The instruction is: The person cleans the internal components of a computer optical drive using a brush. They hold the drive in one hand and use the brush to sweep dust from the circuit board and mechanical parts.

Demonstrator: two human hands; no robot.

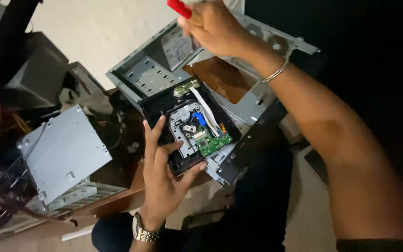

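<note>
An opened optical disc drive [188, 122] lies tilted in the middle, its black frame showing a metal mechanism, a white ribbon cable and a green circuit board [213, 143]. My left hand [164, 177] grips the drive's near left corner, thumb on top; a metal watch is on that wrist. My right hand [213, 25] is raised at the top of the view, closed around a red-handled tool [179, 8] whose tip is out of sight. A thin bracelet [276, 72] circles my right wrist.
An empty grey computer case [157, 70] lies open behind the drive. A grey metal cover [61, 149] rests at the left on a wooden table [117, 198], beside dark equipment and cables [5, 186]. The right side is dark.
</note>
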